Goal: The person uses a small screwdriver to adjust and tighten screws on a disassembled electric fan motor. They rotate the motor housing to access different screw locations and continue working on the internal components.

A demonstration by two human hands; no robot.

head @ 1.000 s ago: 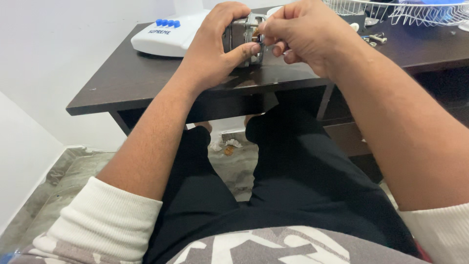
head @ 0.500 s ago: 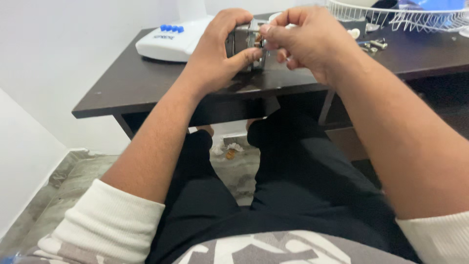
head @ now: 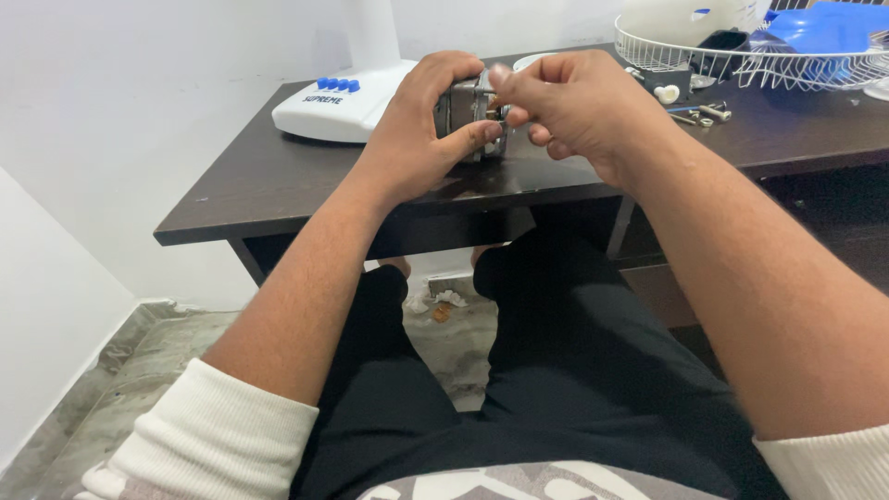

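Motor body [head: 468, 111] in hands – dull grey metal. Desk [head: 278, 176] – dark wood-look top, smooth, faint sheen. Fan base [head: 338, 106] glossy white plastic. Wire guard [head: 741, 65] white-coated metal. Cuffs [head: 222, 435] ribbed cream cloth.

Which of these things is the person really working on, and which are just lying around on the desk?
In hand:
- small metal motor, gripped by the left hand
- right hand, fingertips pinching at the motor's end

Lying about:
- white fan base with blue buttons
- white wire fan guard
- blue fan blade
- loose screws
- dark desk
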